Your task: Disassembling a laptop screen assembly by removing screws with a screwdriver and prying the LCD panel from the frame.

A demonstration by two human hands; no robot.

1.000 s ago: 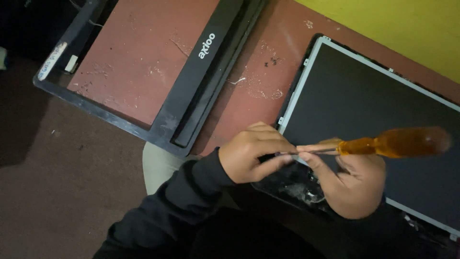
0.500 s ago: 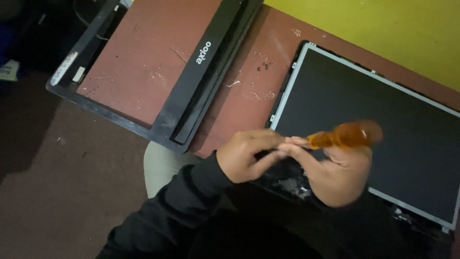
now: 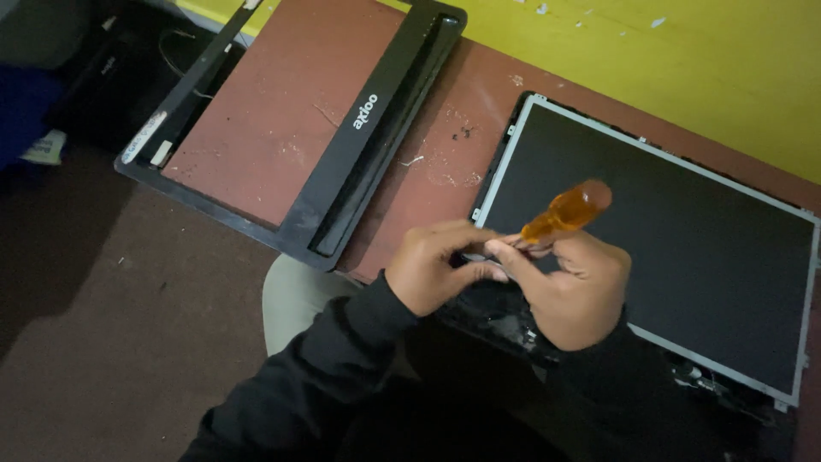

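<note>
A person's right hand (image 3: 581, 295) closes around a screwdriver with an amber handle (image 3: 569, 210), the handle jutting up over the near edge of a bare laptop screen panel (image 3: 676, 248) lying on a reddish-brown table (image 3: 436, 145). The left hand (image 3: 432, 265), in a dark sleeve, pinches its fingertips together at the tool's shaft just beside the panel's corner. A detached black screen bezel (image 3: 342, 197) rests well to the left, below a yellow wall (image 3: 684, 60)

A dark rectangular screen panel (image 3: 667, 257) lies flat at right; an empty black bezel (image 3: 342, 197) lies left of it.
</note>
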